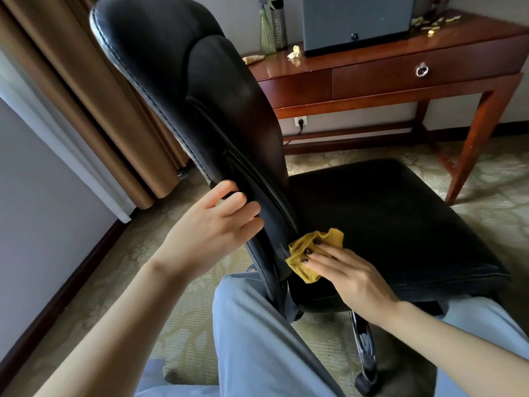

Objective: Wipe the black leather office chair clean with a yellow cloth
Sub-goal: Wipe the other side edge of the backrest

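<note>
The black leather office chair [386,213] fills the middle of the head view, its tall backrest leaning up to the left and its seat spreading to the right. My left hand [211,224] grips the lower side edge of the backrest, fingers wrapped over the stitched rim. My right hand [343,270] presses a crumpled yellow cloth [309,253] flat against the seat where it meets the backrest. Part of the cloth is hidden under my fingers.
A wooden desk [400,78] stands behind the chair with a green spray bottle [266,30], a dark flask [279,24] and a grey box [357,21] on it. Brown curtains [94,110] hang at the left. My grey trouser legs [257,339] and the chair's chrome base leg [363,348] are below.
</note>
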